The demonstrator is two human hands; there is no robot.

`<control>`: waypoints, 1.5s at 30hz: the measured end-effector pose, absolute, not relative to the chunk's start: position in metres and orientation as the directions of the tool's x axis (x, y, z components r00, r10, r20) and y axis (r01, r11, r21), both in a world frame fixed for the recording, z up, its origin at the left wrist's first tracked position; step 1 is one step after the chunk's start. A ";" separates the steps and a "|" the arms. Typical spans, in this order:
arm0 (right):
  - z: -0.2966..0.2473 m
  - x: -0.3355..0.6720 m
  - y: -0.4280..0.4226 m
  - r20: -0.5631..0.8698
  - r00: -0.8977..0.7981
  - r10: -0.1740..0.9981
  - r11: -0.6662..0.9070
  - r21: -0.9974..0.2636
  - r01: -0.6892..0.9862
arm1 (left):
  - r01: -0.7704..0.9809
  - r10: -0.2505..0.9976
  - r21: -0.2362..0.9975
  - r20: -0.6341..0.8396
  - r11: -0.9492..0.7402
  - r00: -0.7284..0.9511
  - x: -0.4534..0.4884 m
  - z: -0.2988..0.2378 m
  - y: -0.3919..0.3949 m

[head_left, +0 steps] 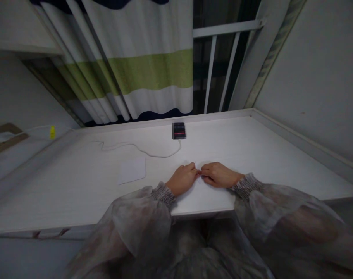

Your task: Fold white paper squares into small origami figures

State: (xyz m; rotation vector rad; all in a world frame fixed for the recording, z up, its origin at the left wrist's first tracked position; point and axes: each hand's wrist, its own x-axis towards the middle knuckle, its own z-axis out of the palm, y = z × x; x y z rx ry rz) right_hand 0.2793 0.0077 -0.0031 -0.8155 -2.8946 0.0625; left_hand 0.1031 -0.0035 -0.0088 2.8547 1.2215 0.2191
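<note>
My left hand and my right hand meet near the front edge of the white tabletop, with fingers bent and the tips almost touching. Between and beneath the fingertips shows a small white piece of paper, pale against the white surface. Both hands pinch or press it; its outline is mostly covered by the fingers. To the left of my left hand lies a flat white square, paper-like sheet or stack, untouched.
Behind the hands, a dark blurred device stands near the table's back edge. A white cable runs from it to the left. A striped curtain hangs behind, beside white window bars. A yellow tag is at far left.
</note>
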 end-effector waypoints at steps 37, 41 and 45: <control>-0.009 0.298 0.028 0.077 -0.919 0.386 0.918 -0.133 0.374 | 0.747 0.786 0.259 0.097 -0.613 0.611 0.091 -0.002 -0.003; -0.010 0.299 0.028 0.096 -0.914 0.395 0.915 -0.128 0.382 | 0.763 0.799 0.245 0.104 -0.598 0.593 0.092 -0.004 -0.005; -0.011 0.301 0.026 0.112 -0.895 0.432 0.898 -0.145 0.415 | 0.763 0.800 0.249 0.104 -0.597 0.591 0.092 -0.004 -0.005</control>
